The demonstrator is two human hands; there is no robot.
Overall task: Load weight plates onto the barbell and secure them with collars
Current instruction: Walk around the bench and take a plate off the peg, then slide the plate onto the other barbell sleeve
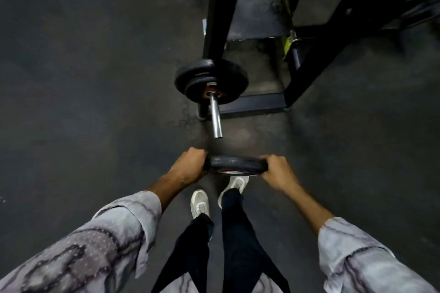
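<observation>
Both hands, left hand (190,164) and right hand (277,169), clasp opposite rims of rigid, probably heavy plate (235,164); barbell sleeve (216,116) ahead.

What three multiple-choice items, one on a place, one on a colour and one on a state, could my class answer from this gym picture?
1. Where is the plate that the person holds?
A. On the sleeve
B. In the air, short of the bare sleeve end
C. Flat on the floor

2. What colour are the shoes?
A. Red
B. White
C. Black

3. How is the held plate gripped?
A. By the left hand and the right hand, one at each side
B. By one hand
C. By neither hand

Answers: 1 B, a gap shows between plate and sleeve; 2 B, both look white; 3 A, fingers wrap both edges.
</observation>
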